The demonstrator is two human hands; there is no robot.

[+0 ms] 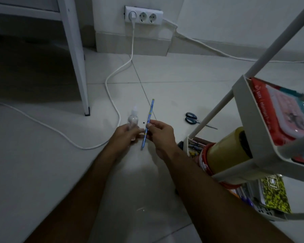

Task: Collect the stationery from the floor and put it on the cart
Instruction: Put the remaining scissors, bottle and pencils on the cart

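Left hand [125, 134] is grasping a small clear plastic bottle [132, 118], right hand [159, 134] pinching a slim blue pencil [148, 122] mid-shaft, prob. freeing both for carrying; blue-handled scissors [193, 119] are lying on the tiled floor [42, 172] at 3 o'clock, just beside the white metal cart [244, 95].

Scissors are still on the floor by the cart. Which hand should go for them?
Probably the right hand: it is nearer the scissors and the cart. It holds only a slim blue pencil in its grip, while the left hand holds a bulkier clear bottle.

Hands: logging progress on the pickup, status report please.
Left hand holds clear bottle; right hand pinches blue pencil. Scissors on floor near cart. White cable nearby.
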